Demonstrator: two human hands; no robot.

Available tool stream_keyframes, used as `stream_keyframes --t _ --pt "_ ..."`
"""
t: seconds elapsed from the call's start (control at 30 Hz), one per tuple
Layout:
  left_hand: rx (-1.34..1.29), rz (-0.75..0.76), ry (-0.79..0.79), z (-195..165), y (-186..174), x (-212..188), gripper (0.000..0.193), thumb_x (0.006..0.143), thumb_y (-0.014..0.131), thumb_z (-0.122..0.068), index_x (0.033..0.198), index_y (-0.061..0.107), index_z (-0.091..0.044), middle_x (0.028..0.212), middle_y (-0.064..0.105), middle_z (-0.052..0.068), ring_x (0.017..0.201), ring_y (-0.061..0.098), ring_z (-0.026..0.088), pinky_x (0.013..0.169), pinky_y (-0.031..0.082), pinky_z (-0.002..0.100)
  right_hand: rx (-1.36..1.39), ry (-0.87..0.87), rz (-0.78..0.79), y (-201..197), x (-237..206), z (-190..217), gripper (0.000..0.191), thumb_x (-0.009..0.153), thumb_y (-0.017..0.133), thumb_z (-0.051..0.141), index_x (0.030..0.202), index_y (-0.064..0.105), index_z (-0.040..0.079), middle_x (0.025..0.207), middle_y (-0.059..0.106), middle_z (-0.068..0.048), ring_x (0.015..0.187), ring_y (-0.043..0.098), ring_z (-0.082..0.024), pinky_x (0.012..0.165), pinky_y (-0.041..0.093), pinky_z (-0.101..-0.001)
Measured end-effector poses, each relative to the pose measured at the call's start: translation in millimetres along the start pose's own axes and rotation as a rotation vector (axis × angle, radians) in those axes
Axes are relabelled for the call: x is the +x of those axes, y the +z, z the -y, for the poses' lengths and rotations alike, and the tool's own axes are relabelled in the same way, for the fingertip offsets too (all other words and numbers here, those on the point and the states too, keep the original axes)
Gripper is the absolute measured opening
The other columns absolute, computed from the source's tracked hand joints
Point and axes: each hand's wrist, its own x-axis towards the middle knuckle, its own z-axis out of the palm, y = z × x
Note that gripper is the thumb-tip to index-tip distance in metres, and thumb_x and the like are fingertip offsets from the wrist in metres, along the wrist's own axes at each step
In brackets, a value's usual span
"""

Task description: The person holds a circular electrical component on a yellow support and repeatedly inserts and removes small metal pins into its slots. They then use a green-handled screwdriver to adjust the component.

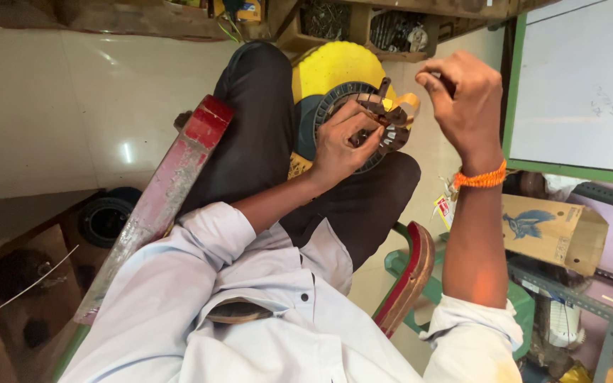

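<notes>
Item: round dark slotted core (363, 120) with brown windings, sitting on the person's lap against the black trousers (264, 135), in front of a yellow disc (331, 67). Left hand (342, 142) is gripping the core, fingers curling over its windings. Right hand (462, 96) is hovering just beside it, raised, fingers pinching closed; what it is pinching is too small to tell. An orange thread band (480, 179) is circling the right wrist. A red-edged seat frame (172, 191) is running under the legs. A cardboard box (551, 230) is lying well apart on the right, below a green-framed white board (583, 85).
</notes>
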Motion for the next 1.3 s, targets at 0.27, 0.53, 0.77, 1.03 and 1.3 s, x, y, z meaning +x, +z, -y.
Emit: stream_keyframes --t 0.27,0.53,0.77,1.03,1.3 --pt "0.122 -0.031 0.006 -7 0 0 0.011 0.090 0.077 -0.006 0.098 0.069 -0.004 0.099 0.064 0.004 0.082 0.070 0.019 0.070 0.055 0.031 0.323 0.270 0.012 55 -15 -46 0.010 0.097 0.070 0.001 0.104 0.075 -0.002 0.091 0.076 -0.010 0.079 0.071 -0.012 0.070 0.054 -0.0277" --pt "0.581 0.064 0.223 -12 -12 12 0.035 0.080 0.080 -0.008 0.111 0.063 -0.013 0.119 0.063 0.006 0.107 0.059 0.029 0.091 0.042 0.045 0.408 0.472 -0.025 98 -60 -58 0.017 0.094 0.075 0.013 0.093 0.071 -0.003 0.075 0.068 -0.009 0.072 0.057 -0.005 0.064 0.050 -0.0290" --pt "0.187 0.652 0.015 14 -32 63 0.092 0.080 0.079 -0.005 0.159 0.032 -0.015 0.140 0.063 0.002 0.117 0.063 0.026 0.103 0.042 0.044 0.387 0.469 -0.045 103 -68 -63 0.014 0.092 0.072 0.010 0.094 0.070 -0.004 0.072 0.066 -0.008 0.071 0.059 -0.004 0.062 0.050 -0.0279" --pt "-0.118 0.677 -0.155 37 -30 64 0.096 0.080 0.084 0.001 0.161 0.036 -0.022 0.153 0.057 0.008 0.127 0.066 0.024 0.115 0.050 0.040 0.520 0.548 -0.074 24 -73 -18 0.012 0.101 0.075 0.009 0.105 0.075 -0.002 0.082 0.063 0.007 0.071 0.047 -0.001 0.061 0.036 -0.0208" --pt "-0.164 0.665 -0.109 43 -28 62 0.097 0.081 0.084 0.001 0.161 0.034 -0.020 0.160 0.048 0.010 0.132 0.063 0.026 0.116 0.049 0.041 0.661 0.686 -0.176 27 -84 18 0.012 0.098 0.076 0.008 0.103 0.076 -0.003 0.072 0.051 0.010 0.063 0.038 0.001 0.054 0.027 -0.0205"
